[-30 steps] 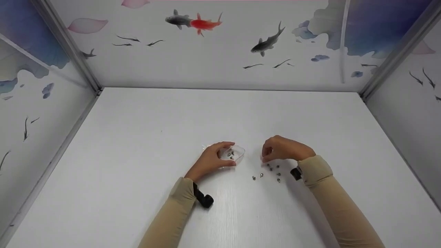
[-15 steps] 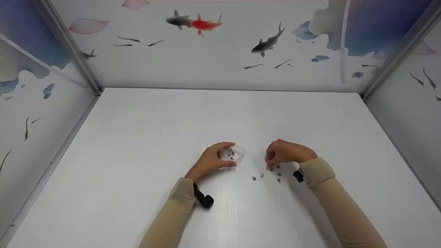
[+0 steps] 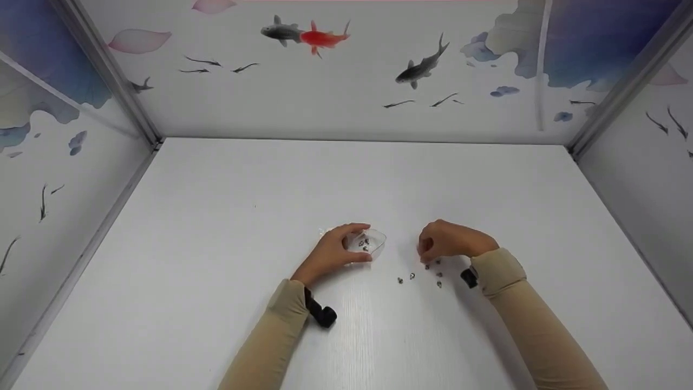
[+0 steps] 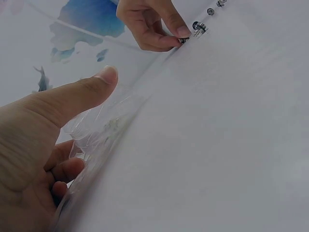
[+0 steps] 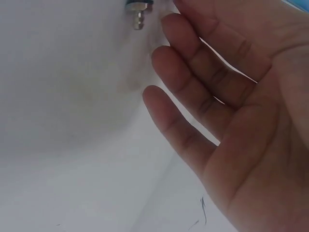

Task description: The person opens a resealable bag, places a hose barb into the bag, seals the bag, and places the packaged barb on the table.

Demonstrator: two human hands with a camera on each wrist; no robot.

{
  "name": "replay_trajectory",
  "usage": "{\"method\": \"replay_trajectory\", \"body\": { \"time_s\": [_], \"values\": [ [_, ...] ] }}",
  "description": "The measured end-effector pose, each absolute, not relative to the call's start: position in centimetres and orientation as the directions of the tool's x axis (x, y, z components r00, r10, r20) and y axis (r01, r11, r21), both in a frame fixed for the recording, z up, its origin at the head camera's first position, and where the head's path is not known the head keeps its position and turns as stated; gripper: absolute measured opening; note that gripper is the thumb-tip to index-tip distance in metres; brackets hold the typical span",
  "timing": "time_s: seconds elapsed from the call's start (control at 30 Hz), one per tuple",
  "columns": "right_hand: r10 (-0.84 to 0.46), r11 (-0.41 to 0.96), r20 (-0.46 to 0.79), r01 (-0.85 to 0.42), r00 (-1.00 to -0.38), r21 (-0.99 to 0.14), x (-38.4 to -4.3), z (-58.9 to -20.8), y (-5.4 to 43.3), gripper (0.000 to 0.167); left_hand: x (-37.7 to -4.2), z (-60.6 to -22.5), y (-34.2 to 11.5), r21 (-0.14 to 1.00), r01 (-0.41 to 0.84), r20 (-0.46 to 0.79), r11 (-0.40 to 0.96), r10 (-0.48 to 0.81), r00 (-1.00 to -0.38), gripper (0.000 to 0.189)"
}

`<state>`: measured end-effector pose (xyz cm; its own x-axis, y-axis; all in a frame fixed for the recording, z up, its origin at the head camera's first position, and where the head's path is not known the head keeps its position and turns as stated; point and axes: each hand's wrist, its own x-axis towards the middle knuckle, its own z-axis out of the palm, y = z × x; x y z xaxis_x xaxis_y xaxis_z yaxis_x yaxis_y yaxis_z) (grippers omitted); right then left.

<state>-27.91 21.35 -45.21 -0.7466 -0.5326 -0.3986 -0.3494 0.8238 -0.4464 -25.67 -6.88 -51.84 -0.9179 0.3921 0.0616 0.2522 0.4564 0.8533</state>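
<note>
On the white tabletop (image 3: 303, 179), well in from its far edge, the left hand (image 3: 330, 250) curls round a clear box (image 3: 378, 245) while, nearer the right edge, the right hand (image 3: 453, 239) pinches a metal fitting (image 4: 182, 40), best gripped lightly to avoid nudging the loose fittings (image 3: 439, 274) beside it.

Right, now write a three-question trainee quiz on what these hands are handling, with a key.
1. Multiple choice: what does the left hand hold? A) a roll of tape B) a clear plastic container C) a screwdriver
2. True or false: all the small metal fittings are inside the container.
3. Fill in: the right hand pinches one metal ____ between thumb and finger.

Key: 1. B. 2. False; several lie on the white table. 3. Fitting.
</note>
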Motion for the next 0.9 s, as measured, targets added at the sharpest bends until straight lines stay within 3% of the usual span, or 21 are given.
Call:
{"method": "replay_trajectory", "body": {
  "time_s": [0.4, 0.9],
  "values": [
    [-0.565, 0.804, -0.382, -0.385, -0.731, -0.453, -27.9, -44.9, 21.1, 0.005, -25.7, -51.9, -6.9, 0.858, 0.244, 0.049, 0.452, 0.4, -0.915, 0.068],
    [-0.607, 0.767, -0.267, -0.464, -0.748, -0.442, -28.4, -44.4, 20.3, 0.009, -25.6, -51.7, -6.9, 0.849, 0.259, 0.06, 0.461, 0.402, -0.914, 0.068]
  ]
}}
